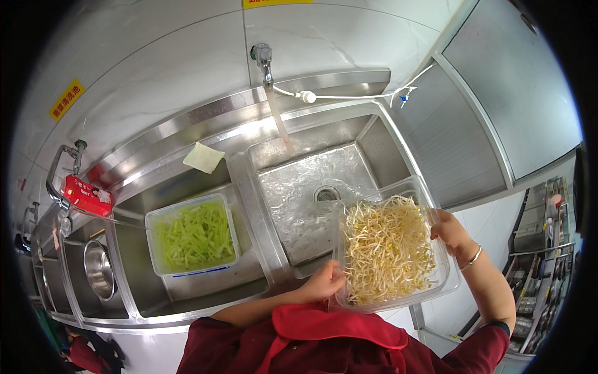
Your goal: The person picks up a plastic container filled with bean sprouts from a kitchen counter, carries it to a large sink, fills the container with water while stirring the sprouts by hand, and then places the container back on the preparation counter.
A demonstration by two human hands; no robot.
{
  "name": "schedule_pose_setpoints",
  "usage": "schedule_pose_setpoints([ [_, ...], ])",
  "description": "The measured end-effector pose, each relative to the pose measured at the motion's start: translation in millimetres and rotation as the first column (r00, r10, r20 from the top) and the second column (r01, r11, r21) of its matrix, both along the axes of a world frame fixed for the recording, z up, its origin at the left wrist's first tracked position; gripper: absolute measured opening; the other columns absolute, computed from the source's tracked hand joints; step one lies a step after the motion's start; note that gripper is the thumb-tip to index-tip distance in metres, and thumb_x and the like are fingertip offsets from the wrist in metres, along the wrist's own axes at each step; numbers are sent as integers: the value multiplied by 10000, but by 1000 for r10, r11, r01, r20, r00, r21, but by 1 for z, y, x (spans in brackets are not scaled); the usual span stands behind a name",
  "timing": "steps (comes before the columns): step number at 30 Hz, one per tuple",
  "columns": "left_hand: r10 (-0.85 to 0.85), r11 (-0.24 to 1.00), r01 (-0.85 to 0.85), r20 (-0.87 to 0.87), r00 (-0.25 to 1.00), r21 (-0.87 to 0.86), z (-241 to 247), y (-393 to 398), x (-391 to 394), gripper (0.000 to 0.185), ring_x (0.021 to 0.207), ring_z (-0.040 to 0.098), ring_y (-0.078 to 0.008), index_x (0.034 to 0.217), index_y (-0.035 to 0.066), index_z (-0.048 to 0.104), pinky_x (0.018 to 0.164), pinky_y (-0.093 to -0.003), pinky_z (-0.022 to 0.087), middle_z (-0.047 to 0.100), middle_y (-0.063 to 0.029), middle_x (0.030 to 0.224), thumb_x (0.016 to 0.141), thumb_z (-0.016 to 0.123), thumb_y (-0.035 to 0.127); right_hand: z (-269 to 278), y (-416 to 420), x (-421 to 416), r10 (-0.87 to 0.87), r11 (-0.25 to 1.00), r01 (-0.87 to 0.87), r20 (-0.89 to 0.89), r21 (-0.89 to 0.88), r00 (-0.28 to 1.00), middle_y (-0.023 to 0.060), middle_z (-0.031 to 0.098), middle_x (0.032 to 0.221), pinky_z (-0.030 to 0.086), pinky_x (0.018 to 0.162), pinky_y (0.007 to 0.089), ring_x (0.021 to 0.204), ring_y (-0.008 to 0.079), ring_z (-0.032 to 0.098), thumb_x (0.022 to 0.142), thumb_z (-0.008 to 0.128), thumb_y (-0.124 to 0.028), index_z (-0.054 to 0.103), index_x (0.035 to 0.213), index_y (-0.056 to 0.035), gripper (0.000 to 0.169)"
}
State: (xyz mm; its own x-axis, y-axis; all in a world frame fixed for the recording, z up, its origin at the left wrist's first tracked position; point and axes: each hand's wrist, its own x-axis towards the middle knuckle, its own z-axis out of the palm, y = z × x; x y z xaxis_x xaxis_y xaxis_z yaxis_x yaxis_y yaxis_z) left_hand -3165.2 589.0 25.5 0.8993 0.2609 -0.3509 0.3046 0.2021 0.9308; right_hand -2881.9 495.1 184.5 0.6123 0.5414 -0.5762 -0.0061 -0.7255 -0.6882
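My left hand (329,280) grips the left wall of a clear plastic container (373,307) filled with bean sprouts (390,250). On the opposite side, my right hand (451,233), with a bracelet at the wrist, holds the container's rim. The container is over the front right part of a stainless steel sink (317,201) that has a round drain (326,194). In the adjoining basin to the left, a clear plastic box (148,238) holds cut pale green vegetable pieces (196,236). A tap (265,63) with a hose (280,121) hangs over the right sink.
A pale green cloth (204,157) lies on the back ledge. A red carton (88,195) is by the left tap (58,175). A metal bowl (99,270) rests in a further basin. Part of another person (86,353) shows at lower left. Shelving (542,280) is at right.
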Motion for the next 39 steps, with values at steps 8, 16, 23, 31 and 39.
schedule_pose_setpoints([
  [8, -163, 976, 169, 52, 985, -139, -22, -20, 3, 432, 782, 600, -141, 1185, -48, 219, 682, -270, 476, 609, -148, 887, 885, 485, 114, 37, 7, -11, 85, 996, -87, 46, 33, 995, 117, 562, 942, 433, 730, 273, 827, 208, 532, 564, 485, 64, 468, 1137, 77, 574],
  [16, -129, 950, 145, 76, 989, -277, 10, -14, 0, 441, 743, 617, -158, 1194, -18, 185, 659, -274, 477, 601, -150, 860, 887, 478, 103, 55, 9, -26, 169, 985, -173, 223, -3, 960, 123, 564, 955, 427, 749, 273, 861, 187, 529, 597, 499, 27, 449, 1168, 67, 574],
  [23, -92, 953, 128, 144, 985, -273, 5, -19, -2, 443, 684, 630, -188, 1149, -53, 177, 590, -287, 497, 605, -156, 806, 879, 486, 114, 70, 16, -40, 212, 977, -205, 286, -57, 934, 111, 534, 1049, 407, 785, 249, 937, 175, 497, 577, 485, 45, 408, 1212, 85, 640],
  [31, -106, 951, 145, 154, 982, -272, 9, -15, -3, 464, 691, 620, -169, 1161, -68, 190, 596, -287, 490, 613, -141, 802, 876, 496, 135, 90, 28, -63, 246, 969, -235, 411, -78, 878, 132, 542, 1066, 387, 850, 263, 994, 187, 495, 581, 485, 43, 425, 1203, 59, 624],
  [39, -99, 932, 144, 148, 984, -334, 14, -18, -2, 470, 683, 617, -170, 1166, -77, 189, 598, -282, 488, 612, -134, 790, 874, 496, 127, 93, 40, -66, 367, 927, -352, 483, -126, 795, 199, 492, 1104, 364, 913, 311, 1075, 306, 472, 625, 462, 47, 416, 1198, 64, 575],
])
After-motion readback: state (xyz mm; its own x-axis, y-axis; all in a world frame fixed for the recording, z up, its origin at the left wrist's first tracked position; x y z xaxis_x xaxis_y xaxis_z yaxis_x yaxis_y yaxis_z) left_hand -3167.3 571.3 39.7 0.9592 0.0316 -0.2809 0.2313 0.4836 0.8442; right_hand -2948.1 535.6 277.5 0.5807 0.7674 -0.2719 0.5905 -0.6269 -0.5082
